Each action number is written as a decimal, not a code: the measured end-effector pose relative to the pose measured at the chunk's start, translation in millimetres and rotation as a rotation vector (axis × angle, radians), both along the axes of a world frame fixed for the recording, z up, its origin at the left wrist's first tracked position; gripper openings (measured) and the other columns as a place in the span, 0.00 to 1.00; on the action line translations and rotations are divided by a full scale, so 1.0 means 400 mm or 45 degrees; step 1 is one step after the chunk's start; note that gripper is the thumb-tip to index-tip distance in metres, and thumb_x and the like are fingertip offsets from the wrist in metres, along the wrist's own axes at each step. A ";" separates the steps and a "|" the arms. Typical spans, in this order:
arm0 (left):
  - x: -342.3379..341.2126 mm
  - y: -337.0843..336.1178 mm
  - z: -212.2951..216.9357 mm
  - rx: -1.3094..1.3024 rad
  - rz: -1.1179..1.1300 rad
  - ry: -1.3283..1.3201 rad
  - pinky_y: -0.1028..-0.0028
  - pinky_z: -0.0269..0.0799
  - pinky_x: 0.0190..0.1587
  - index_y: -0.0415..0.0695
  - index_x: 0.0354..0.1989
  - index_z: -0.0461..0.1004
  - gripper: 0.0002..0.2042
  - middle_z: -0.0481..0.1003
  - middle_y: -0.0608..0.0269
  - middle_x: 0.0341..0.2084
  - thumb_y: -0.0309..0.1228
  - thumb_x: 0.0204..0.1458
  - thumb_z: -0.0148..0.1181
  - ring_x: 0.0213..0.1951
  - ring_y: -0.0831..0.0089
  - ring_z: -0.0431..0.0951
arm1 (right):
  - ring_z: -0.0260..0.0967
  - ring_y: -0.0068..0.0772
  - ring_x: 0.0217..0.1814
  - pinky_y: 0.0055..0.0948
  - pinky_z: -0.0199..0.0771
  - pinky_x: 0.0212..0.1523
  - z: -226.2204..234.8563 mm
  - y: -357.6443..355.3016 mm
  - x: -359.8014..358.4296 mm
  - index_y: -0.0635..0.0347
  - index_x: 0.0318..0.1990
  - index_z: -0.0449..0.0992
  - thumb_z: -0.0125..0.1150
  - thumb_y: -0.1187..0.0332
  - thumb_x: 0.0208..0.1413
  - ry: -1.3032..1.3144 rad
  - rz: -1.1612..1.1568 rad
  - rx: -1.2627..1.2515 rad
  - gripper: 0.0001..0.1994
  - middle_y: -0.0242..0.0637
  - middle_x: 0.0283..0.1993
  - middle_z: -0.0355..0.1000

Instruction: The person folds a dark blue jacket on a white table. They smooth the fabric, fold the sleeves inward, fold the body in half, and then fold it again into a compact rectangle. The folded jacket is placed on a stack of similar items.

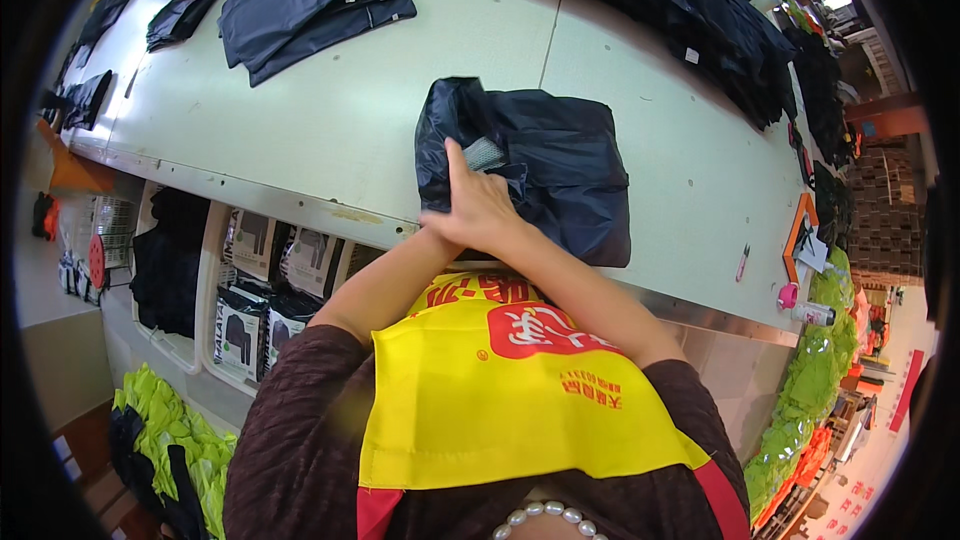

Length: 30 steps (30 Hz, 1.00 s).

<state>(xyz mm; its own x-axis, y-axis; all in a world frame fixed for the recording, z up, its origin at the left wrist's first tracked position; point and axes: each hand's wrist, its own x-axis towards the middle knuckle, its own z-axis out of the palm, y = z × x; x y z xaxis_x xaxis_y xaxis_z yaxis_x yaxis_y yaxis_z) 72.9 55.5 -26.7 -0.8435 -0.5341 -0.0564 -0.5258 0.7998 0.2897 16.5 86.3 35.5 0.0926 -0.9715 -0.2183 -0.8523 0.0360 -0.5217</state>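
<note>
A folded dark navy garment point(570, 160) of thin, slightly shiny fabric lies at the table's front edge, before my body. Its left part is turned up in a loose flap, with a small grey mesh-like patch point(485, 153) showing inside. My right hand point(485, 205) reaches across to this left part. One of its digits points up along the flap, while the others curl at the fabric beside the patch. My left hand point(440, 228) is at the garment's near left corner, mostly hidden at my right wrist, so its grip does not show.
Dark folded garments point(315, 5) lie at the back left, and a large dark pile point(670, 10) at the back right. A pen point(743, 262) and an orange frame point(800, 235) are near the right edge. Packaged clothes point(240, 330) fill a bin below; lime-green garments point(185, 430) hang lower left.
</note>
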 end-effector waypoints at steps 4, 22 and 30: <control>0.039 0.021 0.015 0.495 0.023 0.204 0.52 0.47 0.60 0.50 0.61 0.61 0.35 0.59 0.53 0.61 0.55 0.46 0.53 0.62 0.55 0.55 | 0.75 0.44 0.37 0.54 0.60 0.53 0.020 -0.050 0.102 0.75 0.60 0.53 0.69 0.46 0.36 0.485 0.166 0.078 0.50 0.48 0.35 0.76; 0.095 0.041 0.302 0.712 -0.198 0.694 0.67 0.71 0.45 0.41 0.46 0.74 0.15 0.76 0.49 0.39 0.34 0.50 0.58 0.42 0.56 0.77 | 0.56 0.35 0.61 0.50 0.57 0.54 -0.114 0.180 -0.303 0.46 0.46 0.74 0.50 0.62 0.50 0.736 0.923 -0.714 0.15 0.34 0.46 0.70; -0.041 -0.120 -0.006 -0.448 0.030 0.237 0.36 0.41 0.58 0.61 0.60 0.64 0.30 0.59 0.53 0.62 0.60 0.50 0.45 0.64 0.51 0.52 | 0.72 0.38 0.38 0.40 0.70 0.46 0.032 0.243 -0.422 0.55 0.41 0.75 0.55 0.70 0.48 0.474 0.504 0.604 0.11 0.36 0.33 0.74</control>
<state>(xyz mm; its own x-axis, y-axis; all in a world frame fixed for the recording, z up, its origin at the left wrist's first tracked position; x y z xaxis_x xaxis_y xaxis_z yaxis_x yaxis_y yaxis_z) 56.3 7.6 -29.2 -0.8092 -0.5131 0.2863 -0.5096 0.8554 0.0927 -152.3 183.5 48.2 0.2551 -0.6733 -0.6940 -0.9667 -0.1615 -0.1986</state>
